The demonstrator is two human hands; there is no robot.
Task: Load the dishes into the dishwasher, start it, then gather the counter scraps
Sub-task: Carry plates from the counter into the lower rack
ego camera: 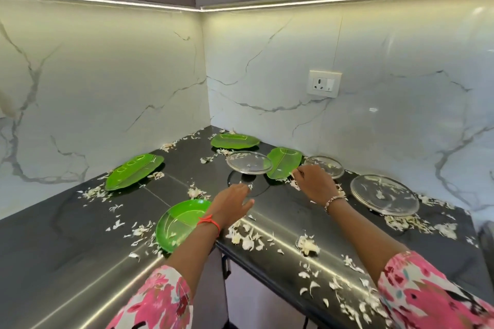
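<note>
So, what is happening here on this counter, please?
A person reaches both hands over a black corner counter strewn with pale peel scraps. The left hand, fingers straight, hovers by the near green plate. The right hand, fingers curled, is at the edge of a green leaf-shaped plate; whether it holds a scrap is unclear. The glass plates also lie on the counter, not yet loaded.

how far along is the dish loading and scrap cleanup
Nothing looks done: four green plates and three glass plates sit on the counter among scattered scraps. In hand: the left hand and right hand reach toward the far dishes. Left: loading, starting the dishwasher (not in view), gathering scraps.
</note>
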